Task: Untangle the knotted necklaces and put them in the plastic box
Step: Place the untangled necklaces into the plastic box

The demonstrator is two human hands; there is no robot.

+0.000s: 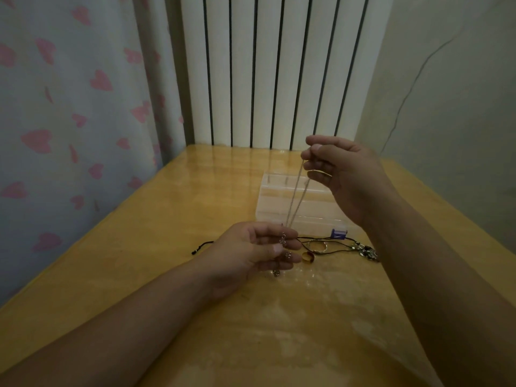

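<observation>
At centre frame, the right hand [339, 174] is pinching the top of a thin silver chain necklace [296, 195] and holding it raised. Lower down, the left hand [258, 248] is gripping the chain's bottom end, small charms dangling at the fingers. The clear plastic box [282, 202] is sitting on the wooden table [156, 233] behind the chain. A black cord necklace [335, 245] and two rings are lying just right of the left hand.

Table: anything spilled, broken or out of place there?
Nothing spilled or broken shows. A black cord, rings and a dark charm cluster lie loose on the table beside the box, not in it.
</observation>
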